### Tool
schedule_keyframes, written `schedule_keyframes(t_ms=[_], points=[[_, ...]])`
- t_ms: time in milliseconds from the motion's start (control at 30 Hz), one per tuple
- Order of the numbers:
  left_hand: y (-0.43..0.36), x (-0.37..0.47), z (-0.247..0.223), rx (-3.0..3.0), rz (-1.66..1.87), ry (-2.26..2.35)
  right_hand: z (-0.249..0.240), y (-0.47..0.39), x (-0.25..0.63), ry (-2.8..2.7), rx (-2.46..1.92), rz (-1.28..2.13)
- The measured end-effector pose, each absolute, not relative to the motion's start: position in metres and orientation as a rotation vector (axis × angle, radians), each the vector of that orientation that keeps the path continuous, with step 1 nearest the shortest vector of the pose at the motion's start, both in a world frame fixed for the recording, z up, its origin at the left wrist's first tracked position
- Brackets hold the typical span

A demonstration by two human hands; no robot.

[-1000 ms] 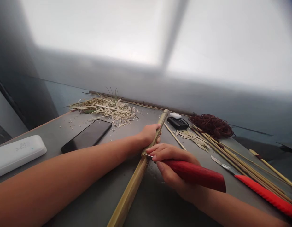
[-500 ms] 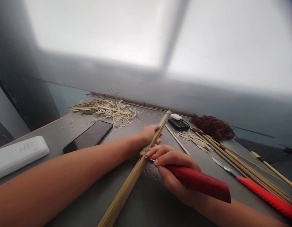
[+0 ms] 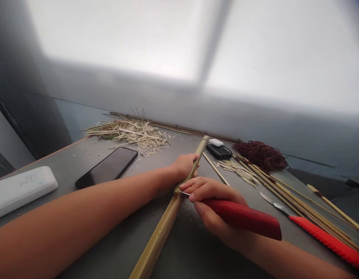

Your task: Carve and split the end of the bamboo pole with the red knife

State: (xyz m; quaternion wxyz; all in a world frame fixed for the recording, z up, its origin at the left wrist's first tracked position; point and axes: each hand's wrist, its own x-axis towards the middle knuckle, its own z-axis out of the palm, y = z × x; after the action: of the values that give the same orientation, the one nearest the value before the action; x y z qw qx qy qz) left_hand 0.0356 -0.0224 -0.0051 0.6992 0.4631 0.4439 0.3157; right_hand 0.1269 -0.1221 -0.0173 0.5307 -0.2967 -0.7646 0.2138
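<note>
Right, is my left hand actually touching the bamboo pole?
Touching. The head view shows it: the left hand wraps around the bamboo pole below its far end, with fingers showing on both sides.

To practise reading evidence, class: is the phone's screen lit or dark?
Dark: the phone lies face up, its glass black, with no display showing.

Grey flat-topped table (image 3: 95, 153) with an orange-brown edge, smooth grey wall (image 3: 156, 93) behind, bright white light washing its upper part, dark shadowy left corner
</note>
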Motion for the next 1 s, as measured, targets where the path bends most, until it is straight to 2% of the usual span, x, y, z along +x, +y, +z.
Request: schedule_keyframes(t_ms=[567,833,1000], points=[[-0.0235,0.0378,-0.0069,1.197,0.737,1.039,-0.0187,-0.1215,0.1254,-1.859,-0.708,0.453],[-0.019,0.0335,-0.0097,1.013,0.671,0.907,-0.0236,-0.1245,0.1286,-1.837,-0.694,0.554],[-0.0217,0.0321,-0.0072,1.01,0.665,0.913,-0.0232,-0.1229,0.1274,-1.839,-0.645,0.491]])
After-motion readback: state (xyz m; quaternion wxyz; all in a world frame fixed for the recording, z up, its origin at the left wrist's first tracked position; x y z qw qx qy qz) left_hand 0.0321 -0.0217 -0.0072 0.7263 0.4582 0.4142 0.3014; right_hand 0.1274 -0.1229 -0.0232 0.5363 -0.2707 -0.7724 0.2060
